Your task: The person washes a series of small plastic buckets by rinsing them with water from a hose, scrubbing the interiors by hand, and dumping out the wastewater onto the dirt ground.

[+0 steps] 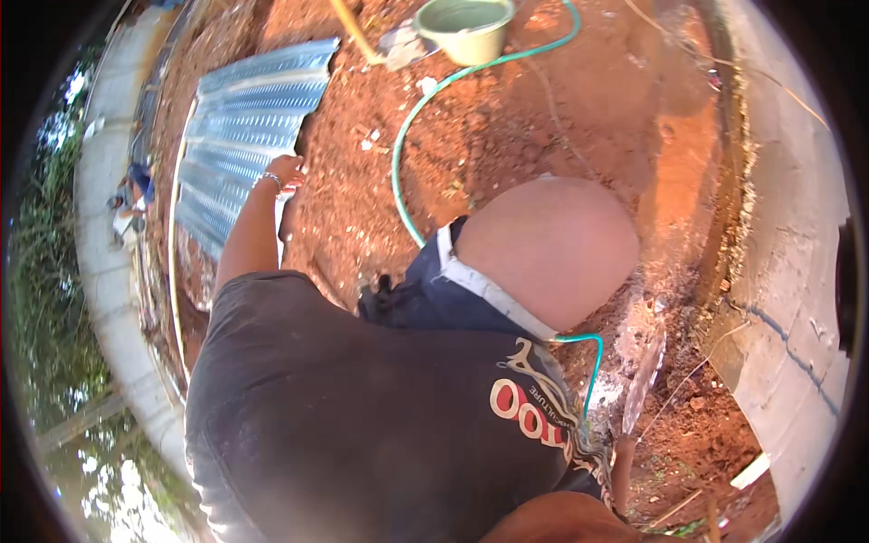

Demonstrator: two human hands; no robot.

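My left hand (288, 172), with a bracelet at the wrist, is stretched out at the edge of a corrugated metal sheet (251, 129). Its fingers are curled, and a small red and white patch shows beneath them; whether they hold anything is unclear. Low on the right, my right hand (623, 448) is closed at the source of a water jet (643, 387). A green hose (407, 129) loops over the red soil, passes behind my bent leg (550, 248) and comes down towards this hand. The hose's end is hidden. Water strikes the wet ground beside a concrete edge.
A pale green tub (468, 34) stands at the top beside a yellow pole (356, 30). Along the right runs a concrete slab (794, 285) with a thin cord across it. At the far left a person (129, 203) is beside a concrete road (115, 292).
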